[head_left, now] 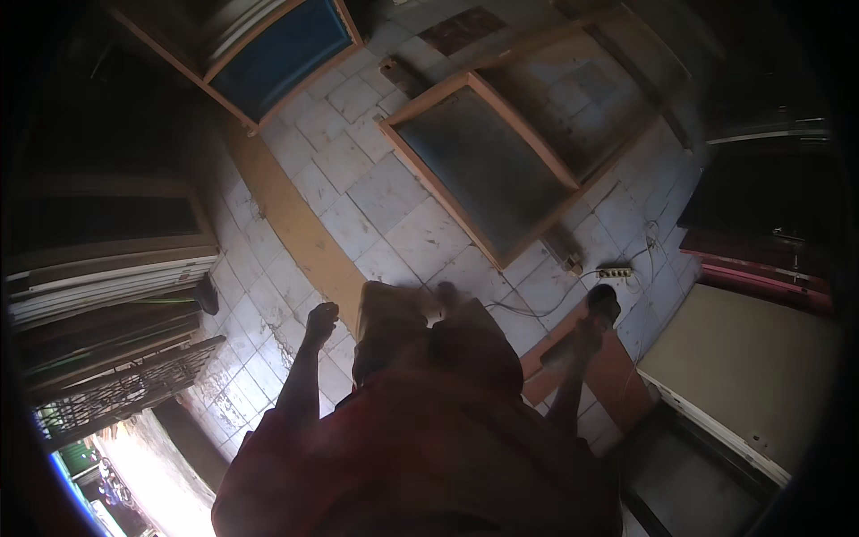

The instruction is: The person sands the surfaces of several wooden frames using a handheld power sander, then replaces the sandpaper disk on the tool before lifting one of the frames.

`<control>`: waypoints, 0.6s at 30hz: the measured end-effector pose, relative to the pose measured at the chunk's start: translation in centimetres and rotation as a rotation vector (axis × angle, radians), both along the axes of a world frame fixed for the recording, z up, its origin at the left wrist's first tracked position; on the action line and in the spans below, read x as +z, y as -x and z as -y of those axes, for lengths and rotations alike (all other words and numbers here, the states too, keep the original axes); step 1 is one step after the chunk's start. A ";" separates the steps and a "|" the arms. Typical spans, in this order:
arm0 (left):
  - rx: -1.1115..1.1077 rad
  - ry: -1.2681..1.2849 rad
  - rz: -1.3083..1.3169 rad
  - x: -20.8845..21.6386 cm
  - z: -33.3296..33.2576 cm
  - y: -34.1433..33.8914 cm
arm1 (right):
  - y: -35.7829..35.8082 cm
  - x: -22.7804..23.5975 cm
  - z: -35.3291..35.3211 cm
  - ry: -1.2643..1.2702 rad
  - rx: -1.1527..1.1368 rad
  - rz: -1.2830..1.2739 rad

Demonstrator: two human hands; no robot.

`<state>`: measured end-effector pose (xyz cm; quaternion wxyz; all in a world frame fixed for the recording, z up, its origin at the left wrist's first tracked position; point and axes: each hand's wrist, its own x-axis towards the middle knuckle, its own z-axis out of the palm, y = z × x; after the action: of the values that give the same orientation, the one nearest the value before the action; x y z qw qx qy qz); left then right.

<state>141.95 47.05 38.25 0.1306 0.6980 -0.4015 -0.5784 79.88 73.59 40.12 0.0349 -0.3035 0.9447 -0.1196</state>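
Note:
My left hand (323, 324) hangs over the tiled floor beside my left leg, its fingers curled in with nothing visible in them. On the other side, my right hand (588, 329) is closed around a dark tool (603, 302) with a rounded end; shadow hides its exact kind. In front of my feet a wooden frame (525, 127) lies raised on wood blocks, with a dark panel (483, 170) in its nearer part. Neither hand touches the frame.
A power strip (614, 272) with a cord lies near the frame. Reddish-brown boards (619, 380) rest below my right hand. Another wooden frame (277, 54) stands far left. A long tan strip (295, 219) crosses the floor. Stacked panels (743, 367) line the right; a metal grille (125, 389) stands left.

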 end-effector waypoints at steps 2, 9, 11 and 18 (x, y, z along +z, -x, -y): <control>-0.142 0.029 0.017 0.2 4.8 1.2 | -3.8 0.8 -0.3 -0.053 0.139 -0.166; -0.727 0.099 0.012 -4.3 18.2 2.7 | -15.8 2.0 4.0 0.807 -0.495 0.414; -0.797 0.067 -0.054 -4.6 20.2 3.3 | -19.3 4.4 7.0 0.998 -0.579 0.427; -1.165 0.142 0.026 0.0 24.0 5.8 | -26.4 0.4 11.7 1.166 -0.639 0.622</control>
<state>136.11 23.08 38.22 -0.1673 0.3589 -0.7582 -0.5179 106.32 61.91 40.53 0.0975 0.0656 0.7164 -0.6877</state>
